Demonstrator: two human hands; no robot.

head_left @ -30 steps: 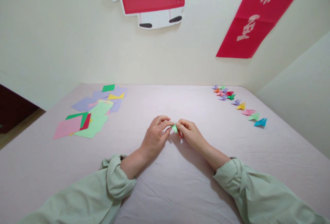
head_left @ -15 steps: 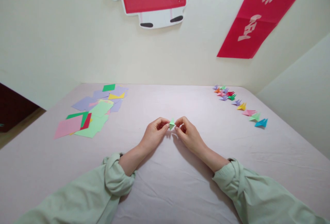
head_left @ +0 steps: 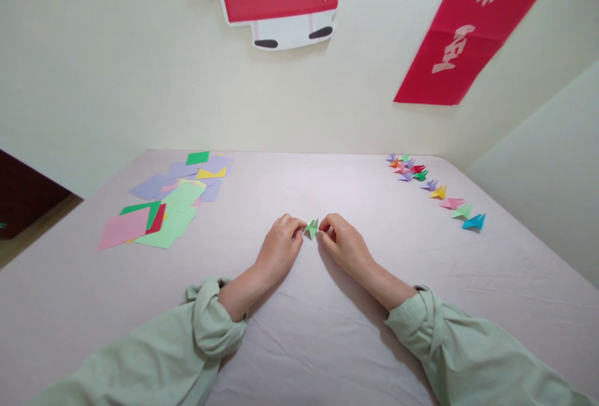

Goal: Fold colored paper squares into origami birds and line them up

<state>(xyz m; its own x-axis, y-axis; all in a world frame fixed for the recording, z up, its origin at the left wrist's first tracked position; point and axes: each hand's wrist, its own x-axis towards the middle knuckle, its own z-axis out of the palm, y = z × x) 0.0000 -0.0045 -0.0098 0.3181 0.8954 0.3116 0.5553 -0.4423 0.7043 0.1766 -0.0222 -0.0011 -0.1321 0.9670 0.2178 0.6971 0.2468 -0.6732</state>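
Between my hands, over the middle of the table, is a small light-green folded paper crane (head_left: 311,229) with its points up. The thumb and forefinger of my right hand (head_left: 345,242) close at its right edge. My left hand (head_left: 279,247) is at the other side: the forefinger reaches the crane's left point, while the thumb sits lower and apart from it. The remaining fingers of both hands are curled and partly hidden. Light-green sleeves are rolled up on both forearms.
Loose coloured paper sheets (head_left: 175,225) overlap on the left of the pale pink tablecloth (head_left: 299,331). Along the right runs a slanting row of several folded paper cranes, with a blue crane (head_left: 475,222) nearest. Behind the table stands a wall (head_left: 299,106) with red hangings.
The green paper crane has turned, now showing its spread points. My left thumb has come away from it and moved slightly down. My right hand has barely moved.
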